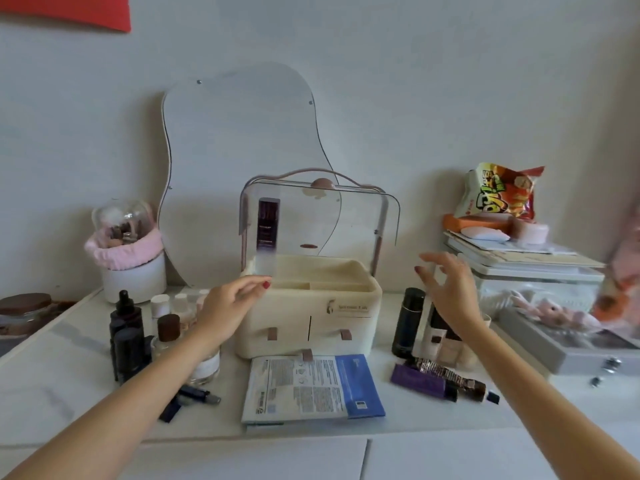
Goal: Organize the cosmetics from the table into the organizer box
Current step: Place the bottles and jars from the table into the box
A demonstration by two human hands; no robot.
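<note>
A cream plastic organizer with rounded corners is standing in the middle of the white table. Its clear curved lid is standing raised, with a pink handle on top, and the top tray is looking empty from here. Small pink tabs are sitting on the drawer fronts below.

The left hand is hovering at the front left corner of the organizer, fingers loosely curled and holding nothing; I cannot tell if the fingertips are touching the lid's edge. The right hand is floating to the right of the organizer with fingers spread wide, empty and blurred.

The cosmetics are lying on the table around the organizer. On the left, dark glass dropper bottles are standing beside small white-capped bottles. In front, flat glossy sachets, white and blue, are lying in a stack. On the right, a black cylinder bottle is standing upright, and a purple tube is lying next to a patterned tube.

A white cup with a pink fluffy rim is holding brushes under a clear dome. A wavy mirror is leaning on the wall behind.
</note>
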